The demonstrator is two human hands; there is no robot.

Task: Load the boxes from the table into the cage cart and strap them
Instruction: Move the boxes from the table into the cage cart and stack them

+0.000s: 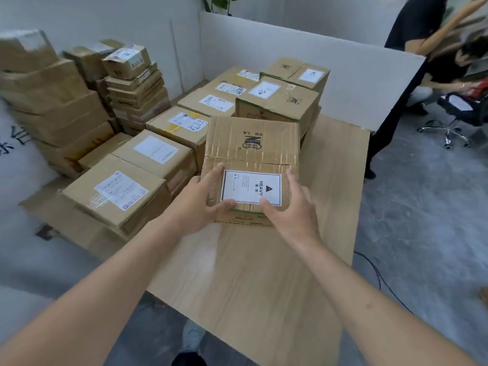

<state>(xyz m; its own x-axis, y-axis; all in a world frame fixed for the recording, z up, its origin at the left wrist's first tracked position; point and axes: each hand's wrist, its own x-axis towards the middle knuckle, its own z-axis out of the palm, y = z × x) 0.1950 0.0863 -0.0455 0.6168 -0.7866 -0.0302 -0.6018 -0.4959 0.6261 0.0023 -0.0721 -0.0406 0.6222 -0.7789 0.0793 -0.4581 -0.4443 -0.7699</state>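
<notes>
A brown cardboard box (250, 143) with a white HEAVY label rests on the wooden table (250, 273). My left hand (203, 204) grips its near left corner, thumb on top. My right hand (287, 210) grips its near right corner, thumb on the label. Behind it on the table stand two more taped boxes (277, 101) with white labels. No cage cart shows in this view.
Left of the table, several labelled boxes (118, 194) lie in rows on cardboard on the floor, with taller stacks (52, 101) against the wall. A white partition (317, 62) stands behind the table. A person in black (412, 35) and an office chair (454, 114) are at the right.
</notes>
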